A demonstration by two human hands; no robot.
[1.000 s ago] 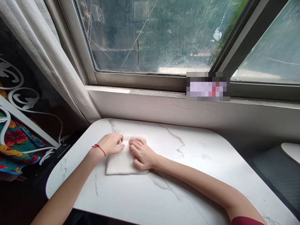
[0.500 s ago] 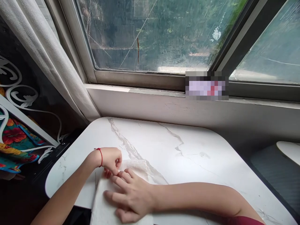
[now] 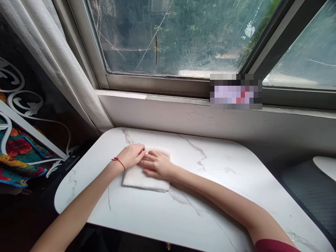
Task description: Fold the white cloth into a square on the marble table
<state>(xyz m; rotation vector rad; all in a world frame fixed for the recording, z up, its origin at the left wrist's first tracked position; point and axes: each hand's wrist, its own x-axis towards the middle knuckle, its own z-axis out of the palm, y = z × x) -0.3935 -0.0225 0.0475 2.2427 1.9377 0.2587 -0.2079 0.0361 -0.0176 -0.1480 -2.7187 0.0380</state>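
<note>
Now the white cloth (image 3: 143,180) lies folded flat on the far left part of the marble worktop (image 3: 210,196), well back from the near edge and not far from the curtain (image 3: 65,70). Half a second ago it was drawn close to the person's body, with its near end hanging over the worktop's edge; since then both hands have pushed it away again, to almost the same place where it lay one second ago. The left hand (image 3: 132,155) (the one with the red string (image 3: 118,161) on the wrist) is curled, and its fingertips seem to pinch the far edge of the cloth. The right hand (image 3: 156,165) is open and flat, with the fingers together, pressing down on the top of the cloth just beside the left hand. I judge that the cloth is being slid back and forth over the surface, and that one stroke away from the body is about finished.
</note>
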